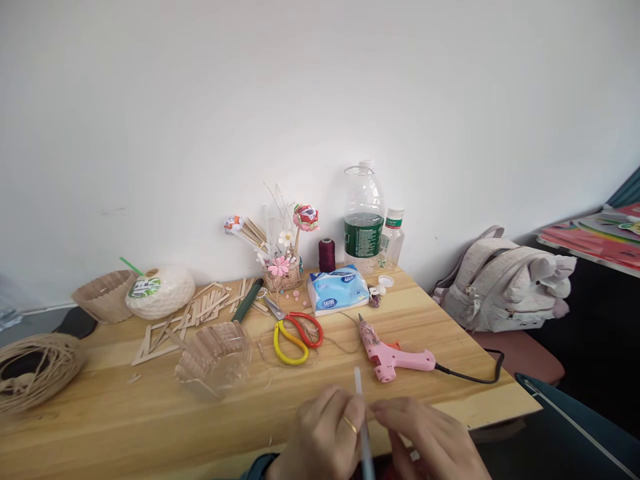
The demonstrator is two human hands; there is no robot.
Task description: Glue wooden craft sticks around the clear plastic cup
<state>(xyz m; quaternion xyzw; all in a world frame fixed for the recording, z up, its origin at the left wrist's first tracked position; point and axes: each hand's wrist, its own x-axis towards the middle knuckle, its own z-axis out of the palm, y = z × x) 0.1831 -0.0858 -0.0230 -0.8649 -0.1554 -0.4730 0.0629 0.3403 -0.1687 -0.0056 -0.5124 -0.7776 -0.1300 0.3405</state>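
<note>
My left hand [327, 433], with a ring on one finger, is closed around a translucent white glue stick [359, 383]. The stick stands nearly upright in the view, its lower end blurred by the near table edge. Just to the right is my right hand [430, 437], its fingers bent inward and the fingertips close to the stick. A small whitish bit shows between its fingers, too little to name. Beyond the hands lies a pink hot glue gun [400, 359], nozzle pointing away. Left of it are scissors [295, 333] with one yellow and one red handle.
Along the wall stand a large bottle [364, 233], a dark red thread spool [327, 255] and a decorated holder [283, 273]. A tissue pack [339, 289] lies before them. Leftward are wooden sticks [213, 303], a clear ridged container [217, 357], a coconut [163, 293] and coiled twine [55, 373].
</note>
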